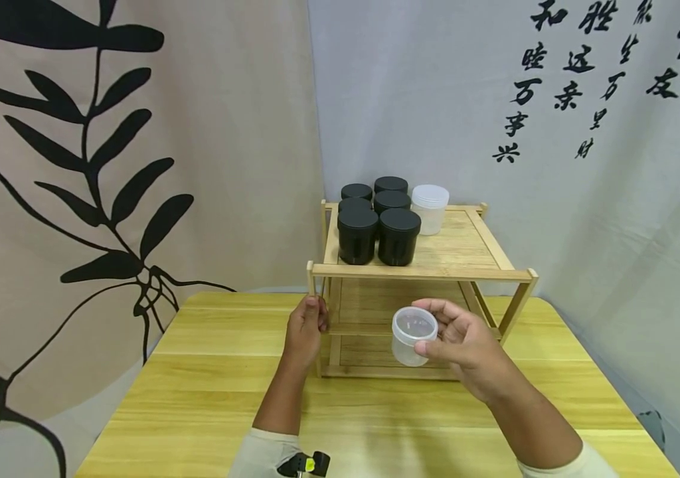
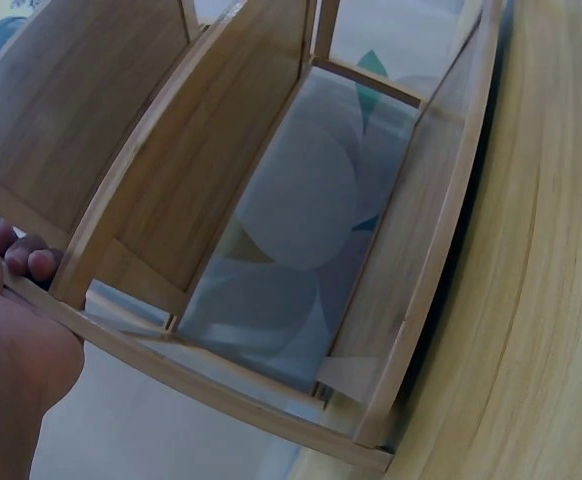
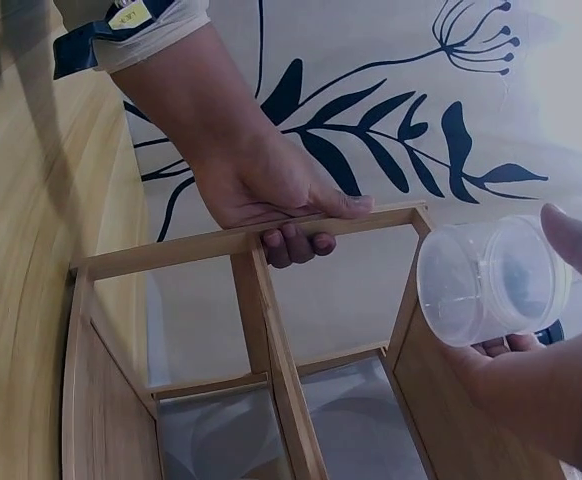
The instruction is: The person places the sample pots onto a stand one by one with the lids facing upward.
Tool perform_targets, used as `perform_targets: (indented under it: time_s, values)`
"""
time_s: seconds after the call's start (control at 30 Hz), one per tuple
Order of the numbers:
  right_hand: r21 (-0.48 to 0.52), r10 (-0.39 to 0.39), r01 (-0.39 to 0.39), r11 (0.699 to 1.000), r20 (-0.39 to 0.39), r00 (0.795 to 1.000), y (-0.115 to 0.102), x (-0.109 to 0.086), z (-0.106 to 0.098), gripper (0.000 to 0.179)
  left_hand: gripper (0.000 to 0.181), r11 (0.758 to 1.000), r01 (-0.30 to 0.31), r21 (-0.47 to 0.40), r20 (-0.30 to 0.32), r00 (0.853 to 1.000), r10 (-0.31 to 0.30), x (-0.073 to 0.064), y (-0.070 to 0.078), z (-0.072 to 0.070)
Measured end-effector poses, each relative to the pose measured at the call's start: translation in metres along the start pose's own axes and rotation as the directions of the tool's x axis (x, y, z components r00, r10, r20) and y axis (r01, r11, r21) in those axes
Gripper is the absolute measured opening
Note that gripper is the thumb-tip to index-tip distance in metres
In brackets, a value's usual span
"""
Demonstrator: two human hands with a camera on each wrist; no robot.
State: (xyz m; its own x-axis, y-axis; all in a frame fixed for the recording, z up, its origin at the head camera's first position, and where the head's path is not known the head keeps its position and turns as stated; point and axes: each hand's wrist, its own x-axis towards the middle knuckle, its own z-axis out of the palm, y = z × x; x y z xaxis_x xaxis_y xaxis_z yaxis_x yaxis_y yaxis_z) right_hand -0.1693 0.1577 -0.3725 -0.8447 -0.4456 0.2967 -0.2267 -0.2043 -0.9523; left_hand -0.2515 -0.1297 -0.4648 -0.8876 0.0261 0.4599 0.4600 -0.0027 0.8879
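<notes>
My right hand [image 1: 465, 345] holds a clear plastic jar [image 1: 410, 348] between thumb and fingers, in front of the middle of a wooden shelf rack [image 1: 418, 273]. Seen from the right wrist, the jar [image 3: 471, 285] lies tilted on its side in that view, see-through, with nothing visible inside. My left hand [image 1: 306, 326] grips the rack's left front post, just below the top shelf. The left wrist view shows that hand [image 2: 21, 330] at the frame's side bar, its fingers curled round the wood.
On the rack's top shelf, several black lidded jars [image 1: 398, 238] stand in two rows at the left. Beside them is a translucent jar with a white lid [image 1: 429, 209]. The rack stands on a wooden table [image 1: 208, 392], before printed curtains [image 1: 244, 133].
</notes>
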Motion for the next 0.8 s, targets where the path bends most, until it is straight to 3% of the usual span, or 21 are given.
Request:
perform_targets:
  time_s: [0.2, 0.57, 0.8]
  values:
    - [-0.025, 0.004, -0.004, 1.000, -0.006, 1.000, -0.008, 0.004, 0.000, 0.048, 0.063, 1.000, 0.002, 0.003, -0.011, 1.000, -0.002, 0.001, 0.000, 0.002]
    - [-0.025, -0.007, 0.008, 1.000, 0.053, 0.999, -0.024, 0.006, -0.004, 0.042, 0.066, 1.000, -0.004, -0.022, -0.011, 1.000, 0.004, 0.004, -0.001, 0.006]
    - [-0.013, -0.011, 0.012, 1.000, 0.052, 0.999, -0.038, 0.013, -0.008, 0.043, 0.065, 0.999, -0.005, -0.040, 0.001, 1.000, 0.005, 0.001, 0.001, 0.002]
